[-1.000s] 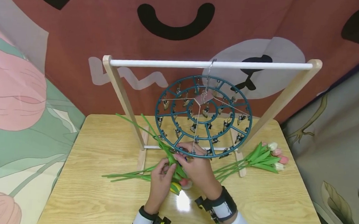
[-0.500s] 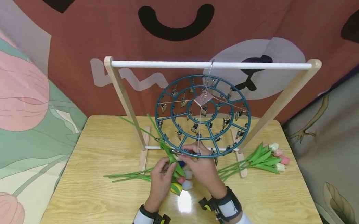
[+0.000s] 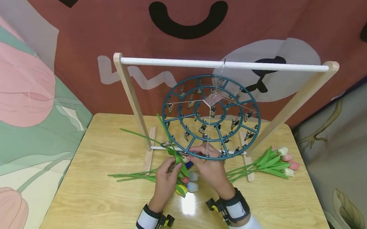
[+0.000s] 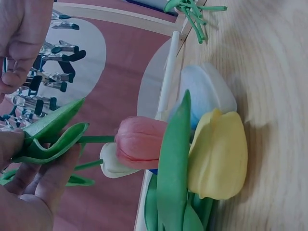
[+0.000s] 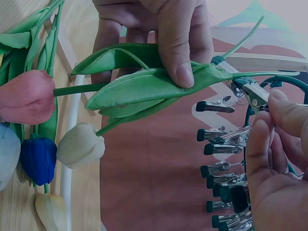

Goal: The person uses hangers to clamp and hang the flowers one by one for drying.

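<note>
My left hand (image 3: 166, 179) pinches the leafy stems of artificial tulips by the front left rim of a round teal clip hanger (image 3: 181, 145). In the right wrist view, a pink tulip (image 5: 29, 96) and a white tulip (image 5: 81, 145) hang from these leaves (image 5: 134, 89). My right hand (image 3: 211, 168) reaches beneath the rim and pinches a metal clip (image 5: 252, 94). The clip's jaws are beside the thin stem end; whether they grip it cannot be made out. Several other clips (image 5: 224, 137) dangle from the hanger.
A wooden stand with a white top rod (image 3: 186, 63) carries the hanger. Below my left hand lie more tulips, including a yellow tulip (image 4: 219, 156) and a blue tulip (image 5: 38, 161). On the right lies another tulip bunch (image 3: 273, 162). A printed cloth (image 3: 129, 23) hangs behind the table (image 3: 102, 207).
The tulip stems in my left hand have shifted slightly right along the hanger's rim. My right hand stays under the rim at the clip. The whole view has shifted a little.
</note>
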The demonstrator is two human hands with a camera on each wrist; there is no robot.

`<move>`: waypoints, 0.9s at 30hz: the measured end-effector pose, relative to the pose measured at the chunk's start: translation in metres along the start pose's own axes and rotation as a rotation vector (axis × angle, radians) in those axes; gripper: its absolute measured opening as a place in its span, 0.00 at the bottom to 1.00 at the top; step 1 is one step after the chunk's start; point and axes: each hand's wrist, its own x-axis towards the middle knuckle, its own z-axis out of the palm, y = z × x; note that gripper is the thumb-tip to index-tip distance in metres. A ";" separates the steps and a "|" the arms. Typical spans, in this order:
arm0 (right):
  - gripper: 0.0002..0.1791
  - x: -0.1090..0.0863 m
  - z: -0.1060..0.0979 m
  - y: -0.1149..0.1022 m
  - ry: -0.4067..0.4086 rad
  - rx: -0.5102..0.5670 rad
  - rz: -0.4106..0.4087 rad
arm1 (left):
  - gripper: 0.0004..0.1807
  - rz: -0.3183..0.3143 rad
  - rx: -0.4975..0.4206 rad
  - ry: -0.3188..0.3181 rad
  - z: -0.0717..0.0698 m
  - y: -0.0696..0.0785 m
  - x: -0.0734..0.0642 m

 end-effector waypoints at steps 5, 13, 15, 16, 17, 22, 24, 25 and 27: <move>0.13 -0.001 -0.001 0.001 0.009 -0.012 -0.005 | 0.07 0.009 0.027 0.001 0.000 0.020 0.004; 0.13 0.001 -0.003 0.002 0.018 0.002 -0.039 | 0.08 0.066 0.070 0.010 0.006 0.005 0.003; 0.13 0.001 -0.003 0.002 0.015 0.004 -0.042 | 0.08 0.059 0.079 0.013 0.006 0.000 0.002; 0.13 0.001 -0.003 0.002 0.013 0.001 -0.043 | 0.08 0.055 0.080 0.012 0.006 -0.001 0.002; 0.12 0.001 -0.003 0.003 0.009 -0.001 -0.044 | 0.08 0.050 0.080 0.008 0.005 -0.001 0.001; 0.12 0.002 -0.003 0.005 -0.019 -0.015 -0.039 | 0.06 0.040 0.056 -0.018 0.002 -0.002 0.000; 0.11 0.001 -0.002 0.005 -0.029 -0.017 -0.032 | 0.05 0.043 0.059 -0.024 0.001 -0.003 -0.001; 0.11 0.001 -0.002 0.005 -0.032 -0.021 -0.029 | 0.05 0.044 0.063 -0.026 0.001 -0.003 -0.001; 0.11 0.001 -0.001 0.005 -0.036 -0.021 -0.027 | 0.05 0.048 0.069 -0.026 0.001 -0.002 -0.001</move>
